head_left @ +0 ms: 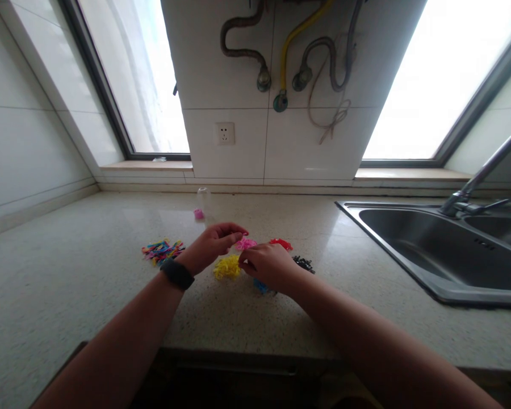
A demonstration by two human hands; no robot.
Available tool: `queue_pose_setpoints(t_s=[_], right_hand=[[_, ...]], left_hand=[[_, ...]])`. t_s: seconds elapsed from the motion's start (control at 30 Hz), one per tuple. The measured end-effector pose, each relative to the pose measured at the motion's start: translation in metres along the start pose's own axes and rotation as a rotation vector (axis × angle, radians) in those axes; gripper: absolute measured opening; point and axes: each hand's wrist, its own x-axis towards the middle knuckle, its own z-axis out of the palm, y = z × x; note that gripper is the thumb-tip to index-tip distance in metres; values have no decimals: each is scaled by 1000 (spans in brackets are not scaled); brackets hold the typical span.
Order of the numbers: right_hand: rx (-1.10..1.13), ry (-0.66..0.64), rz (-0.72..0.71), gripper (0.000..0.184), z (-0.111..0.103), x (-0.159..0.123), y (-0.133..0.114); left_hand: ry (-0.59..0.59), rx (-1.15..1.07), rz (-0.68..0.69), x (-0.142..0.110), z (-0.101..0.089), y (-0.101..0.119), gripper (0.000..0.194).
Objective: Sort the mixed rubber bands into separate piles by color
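Observation:
My left hand (215, 245), with a dark band on the wrist, pinches a small red or deep pink rubber band (246, 233) at its fingertips, above a pile of pink rubber bands (246, 243). Just to the right, my right hand (270, 264) is closed with its fingers curled downward beside a pile of yellow rubber bands (227, 267). What those fingers hold, if anything, is hidden. Partly behind the right hand and arm lie blue bands (261, 286), black bands (303, 263) and red bands (281, 244). A mixed-colour pile (162, 250) lies left of my left hand.
A clear container (203, 199) and a pink cap-like piece (199, 214) are at the back of the speckled counter (89, 295). To the right is a steel sink (409, 250) with a tall faucet (481, 170). Pipes and a socket (225, 133) are on the tiled wall.

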Motion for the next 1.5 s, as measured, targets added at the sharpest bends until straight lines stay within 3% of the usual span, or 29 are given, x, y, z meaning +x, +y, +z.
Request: queue_pose_setpoints(t_s=[0.23,0.53,0.67,0.97,1.5], right_hand=[[79,27,91,25,1,1,1],[752,233,213,28,4,2,10],[897,272,221,31,11,4,12],[996,303,242,29,10,6,12],[973,364,266,22,-11,-1,17]], left_hand=[[-12,-67,-8,-1,4,3,26],[-46,-67,16,1,4,-2,27],[-72,-58,9,1,8,0,29],[-99,-86,4,-1,11,4,28],[49,-227,44,-2,9,4,26]])
